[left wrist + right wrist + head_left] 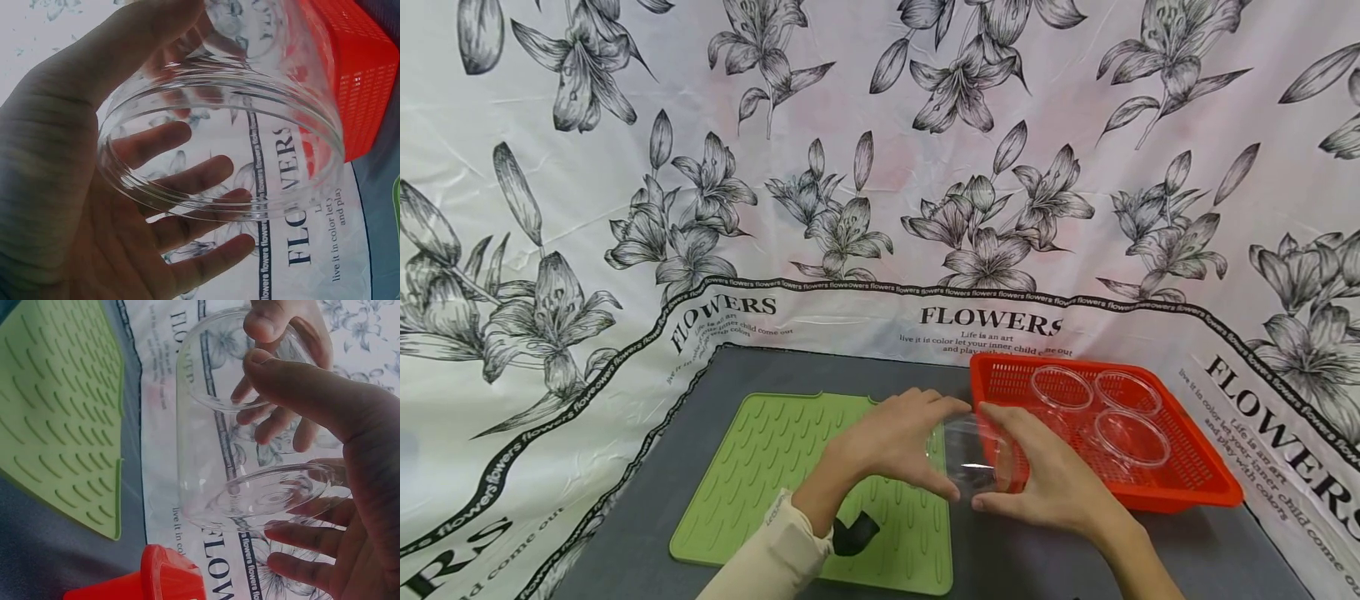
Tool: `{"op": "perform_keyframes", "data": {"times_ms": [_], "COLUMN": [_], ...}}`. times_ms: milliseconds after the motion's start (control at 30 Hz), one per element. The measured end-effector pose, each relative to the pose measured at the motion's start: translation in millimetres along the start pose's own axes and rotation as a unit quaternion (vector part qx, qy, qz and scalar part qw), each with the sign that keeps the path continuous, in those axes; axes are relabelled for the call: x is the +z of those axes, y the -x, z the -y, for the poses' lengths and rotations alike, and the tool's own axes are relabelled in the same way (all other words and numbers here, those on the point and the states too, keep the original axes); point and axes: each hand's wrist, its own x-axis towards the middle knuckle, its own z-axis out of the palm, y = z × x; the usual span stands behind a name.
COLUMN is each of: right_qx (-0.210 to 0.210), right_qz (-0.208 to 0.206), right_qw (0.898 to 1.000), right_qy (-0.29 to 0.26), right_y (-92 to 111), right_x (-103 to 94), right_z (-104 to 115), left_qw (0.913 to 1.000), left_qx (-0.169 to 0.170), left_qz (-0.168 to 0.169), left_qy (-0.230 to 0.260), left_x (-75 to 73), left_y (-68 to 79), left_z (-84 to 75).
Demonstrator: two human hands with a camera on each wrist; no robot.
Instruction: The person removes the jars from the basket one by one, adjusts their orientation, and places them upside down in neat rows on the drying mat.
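1 clear jar [973,454], left of 1 red basket [1206,493]. 2 hands on it: left hand [891,442] and right hand [1051,467], thumb and fingers round opposite ends. 3 clear containers [1132,437] visible inside basket; 1 green mat [790,467] left of basket.

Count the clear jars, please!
4: one clear jar between the hands, three jars in the red basket: back left, back right, front right. More may be hidden.

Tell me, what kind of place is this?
Probably a little indoor work spot, though I can't tell which room or building. A flowery sheet rises like a wall around a grey tabletop, and a red basket sits on it.
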Motion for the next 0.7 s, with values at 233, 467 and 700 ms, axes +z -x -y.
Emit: {"op": "perform_keyframes", "data": {"times_ms": [233,467,700], "right_qx": [0.029,0.055,0.060], "right_qz": [-0.013,-0.053,-0.065], "right_qw": [0.998,0.992,0.986], "right_qy": [-0.052,-0.103,-0.140], "right_y": [-1,0,-1], "right_x": [-0.4,-0.6,3.1], "right_z": [-2,-3,-8], "left_qw": [0.9985,0.9897,0.9734], "left_qx": [-0.001,-0.013,-0.023], "left_qz": [-0.028,-0.077,-0.111], "left_qy": [0.048,0.120,0.199], "left_x": [3.6,5.4,9.1], "left_y": [1.5,8.0,12.8], "left_z": [9.0,18.8,26.9]}}
